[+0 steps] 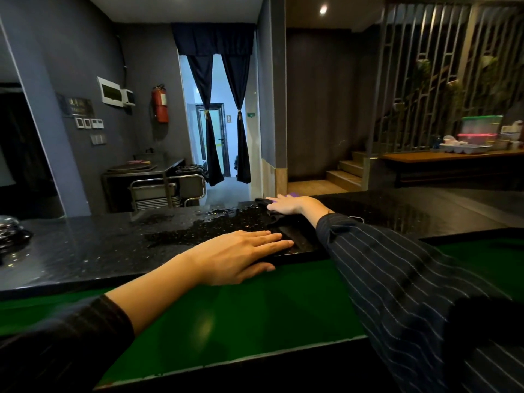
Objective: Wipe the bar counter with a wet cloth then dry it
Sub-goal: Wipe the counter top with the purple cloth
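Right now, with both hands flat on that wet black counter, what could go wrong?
The puddle lies near the counter's far edge and might run over it. The left hand rests at the near edge and could slip on the gloss. The right hand presses a dark cloth; its striped sleeve may drag through the wet.

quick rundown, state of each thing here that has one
bar counter: wet in the middle, with pooled water; not yet dried
dark cloth: spread flat on the counter under the right hand
left hand: open, palm flat on the counter's near edge
right hand: open, pressed flat on the cloth at the far edge
curtains: tied back, doorway open
fire extinguisher: hanging on the wall
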Available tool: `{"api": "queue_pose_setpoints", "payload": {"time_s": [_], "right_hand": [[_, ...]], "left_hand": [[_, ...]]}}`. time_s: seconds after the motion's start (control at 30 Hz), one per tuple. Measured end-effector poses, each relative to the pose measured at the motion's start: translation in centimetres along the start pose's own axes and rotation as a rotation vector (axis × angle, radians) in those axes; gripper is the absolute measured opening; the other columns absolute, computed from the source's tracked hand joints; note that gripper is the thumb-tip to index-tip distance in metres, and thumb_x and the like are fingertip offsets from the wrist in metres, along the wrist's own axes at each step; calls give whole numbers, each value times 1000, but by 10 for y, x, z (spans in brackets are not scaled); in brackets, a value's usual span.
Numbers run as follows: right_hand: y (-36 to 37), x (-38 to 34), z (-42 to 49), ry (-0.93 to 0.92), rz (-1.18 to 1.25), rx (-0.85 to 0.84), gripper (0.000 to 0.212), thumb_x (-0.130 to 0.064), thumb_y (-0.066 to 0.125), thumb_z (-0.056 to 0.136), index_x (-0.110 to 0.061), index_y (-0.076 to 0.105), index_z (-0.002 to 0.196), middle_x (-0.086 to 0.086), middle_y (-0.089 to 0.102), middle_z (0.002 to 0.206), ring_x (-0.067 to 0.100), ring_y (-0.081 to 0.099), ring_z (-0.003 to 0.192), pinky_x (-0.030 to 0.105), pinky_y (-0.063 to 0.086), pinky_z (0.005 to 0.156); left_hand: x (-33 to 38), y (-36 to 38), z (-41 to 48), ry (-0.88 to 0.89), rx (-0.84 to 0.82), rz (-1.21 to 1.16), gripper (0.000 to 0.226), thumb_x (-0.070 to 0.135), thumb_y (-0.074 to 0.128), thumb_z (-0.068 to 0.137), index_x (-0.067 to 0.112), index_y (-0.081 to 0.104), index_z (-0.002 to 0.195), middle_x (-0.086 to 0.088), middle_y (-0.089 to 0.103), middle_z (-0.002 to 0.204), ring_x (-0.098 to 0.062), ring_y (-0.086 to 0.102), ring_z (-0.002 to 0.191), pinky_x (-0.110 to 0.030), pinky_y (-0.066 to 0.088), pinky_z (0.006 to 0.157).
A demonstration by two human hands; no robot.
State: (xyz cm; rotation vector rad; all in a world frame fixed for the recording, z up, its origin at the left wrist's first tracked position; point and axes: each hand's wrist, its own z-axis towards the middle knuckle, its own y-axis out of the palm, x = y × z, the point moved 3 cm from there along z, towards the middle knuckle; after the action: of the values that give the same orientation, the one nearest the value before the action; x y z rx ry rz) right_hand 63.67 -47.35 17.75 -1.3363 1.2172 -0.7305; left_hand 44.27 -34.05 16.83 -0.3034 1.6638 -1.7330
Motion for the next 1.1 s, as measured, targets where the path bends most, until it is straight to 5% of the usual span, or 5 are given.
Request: {"api": "queue_pose_setpoints", "payload": {"time_s": [0.27, 0.43, 0.73, 0.97, 1.1], "right_hand": [[-13, 9, -16, 2, 424, 247, 29, -27, 35, 99, -13, 57, 87, 21, 64, 112, 35, 60, 107, 33, 40, 82], [-8, -18, -15, 0, 325, 125, 52, -35, 25, 105, -2, 38, 143, 15, 40, 150, 30, 39, 136, 31, 29, 104], [13, -104, -6, -211, 205, -80, 58, -40, 21, 105, -5, 23, 150, 10, 12, 161, 24, 6, 149, 35, 4, 117], [29, -125, -17, -287, 77, -39, 51, -31, 27, 104, 1, 33, 144, 17, 23, 157, 29, 18, 146, 39, 15, 116], [17, -114, -18, -263, 197, 153, 40, -28, 26, 105, -6, 51, 82, 26, 56, 110, 31, 54, 107, 32, 32, 81]], "left_hand": [[-22, -23, -41, -12, 38, -22, 67, 57, 29, 95, 36, -1, 151, 6, 4, 161, -6, -1, 148, -27, 4, 121], [-48, -13, -105, 21, -130, 69, 64, 49, 28, 99, 31, -5, 151, 11, -5, 160, -1, -10, 146, -28, 3, 121], [-60, 5, -126, 4, -77, 73, 60, 36, 28, 102, 22, -2, 152, 5, 1, 161, -4, -3, 147, -24, 6, 121], [-54, -11, -131, -94, 58, 66, 67, 49, 35, 95, 15, 19, 151, -6, 28, 156, -20, 34, 138, -33, 27, 114], [-68, -18, -154, -292, 204, -25, 81, 64, 39, 88, 22, 14, 151, 0, 27, 156, -14, 29, 141, -36, 29, 113]]}}
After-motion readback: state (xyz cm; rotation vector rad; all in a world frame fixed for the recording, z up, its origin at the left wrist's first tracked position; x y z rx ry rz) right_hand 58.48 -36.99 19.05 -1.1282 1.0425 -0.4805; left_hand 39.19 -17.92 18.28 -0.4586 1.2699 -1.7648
